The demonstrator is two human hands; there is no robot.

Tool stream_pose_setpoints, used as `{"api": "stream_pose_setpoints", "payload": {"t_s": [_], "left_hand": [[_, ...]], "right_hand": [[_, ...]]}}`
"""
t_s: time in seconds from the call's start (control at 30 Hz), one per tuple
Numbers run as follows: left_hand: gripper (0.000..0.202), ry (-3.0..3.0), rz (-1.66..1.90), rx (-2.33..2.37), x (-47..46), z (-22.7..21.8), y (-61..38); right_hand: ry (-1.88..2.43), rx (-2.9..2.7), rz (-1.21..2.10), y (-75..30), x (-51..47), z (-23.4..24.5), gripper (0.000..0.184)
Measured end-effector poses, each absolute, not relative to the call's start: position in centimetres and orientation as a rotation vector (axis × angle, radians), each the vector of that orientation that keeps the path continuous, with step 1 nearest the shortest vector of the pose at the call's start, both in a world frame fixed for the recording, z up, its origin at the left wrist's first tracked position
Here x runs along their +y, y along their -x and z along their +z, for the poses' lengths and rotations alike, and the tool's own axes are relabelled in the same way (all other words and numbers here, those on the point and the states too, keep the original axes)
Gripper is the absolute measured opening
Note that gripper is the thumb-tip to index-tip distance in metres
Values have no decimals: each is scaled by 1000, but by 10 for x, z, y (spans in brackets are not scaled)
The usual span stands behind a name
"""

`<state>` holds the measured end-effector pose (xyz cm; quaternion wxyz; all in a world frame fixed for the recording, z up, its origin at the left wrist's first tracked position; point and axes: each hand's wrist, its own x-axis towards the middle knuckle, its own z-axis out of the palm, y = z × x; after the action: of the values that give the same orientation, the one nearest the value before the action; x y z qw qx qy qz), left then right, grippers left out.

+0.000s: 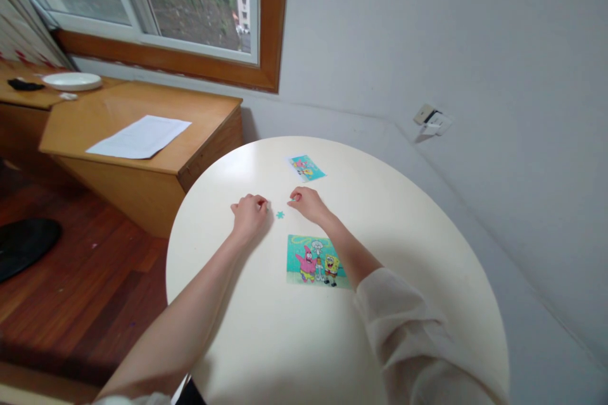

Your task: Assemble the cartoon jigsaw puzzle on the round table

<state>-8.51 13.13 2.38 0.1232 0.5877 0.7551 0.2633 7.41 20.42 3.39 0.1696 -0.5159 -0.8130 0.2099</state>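
My left hand is closed in a pinch above the round table, with a pale greenish edge of a small puzzle piece at its fingertips. Across from it, my right hand pinches a small teal puzzle piece, mostly covered by the fingers. Between the two hands a loose teal puzzle piece lies flat on the table. Nearer to me lies a cartoon jigsaw puzzle with a pink starfish, a squid and a yellow sponge; my right forearm covers its right side. Beyond my hands rests a small cartoon picture card.
The white round table stands close to the wall, which carries a socket with a plug. To the left, a wooden desk holds a paper sheet and a white plate. A window is above it.
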Motion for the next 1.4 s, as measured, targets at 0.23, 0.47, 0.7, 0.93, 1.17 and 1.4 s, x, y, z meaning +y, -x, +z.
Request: {"api": "stream_pose_setpoints", "payload": {"t_s": [0.23,0.47,0.7,0.93,1.17,1.4], "left_hand": [[28,-1717,666,2225,134,20,87],[25,-1753,650,2228,132,20,85],[24,-1772,646,2211,132,20,85],[22,-1782,667,2200,132,18,85],[21,-1790,667,2166,133,17,84],[26,-1773,696,2121,131,18,83]], "right_hand": [[1209,-2461,751,-63,194,32,19],[1368,-2528,726,-58,191,37,3],[1470,-2475,668,-70,196,36,7],[1417,-2511,699,-84,196,42,11],[1359,-2483,757,-86,188,41,17],[1333,-2208,905,-117,172,49,5]]}}
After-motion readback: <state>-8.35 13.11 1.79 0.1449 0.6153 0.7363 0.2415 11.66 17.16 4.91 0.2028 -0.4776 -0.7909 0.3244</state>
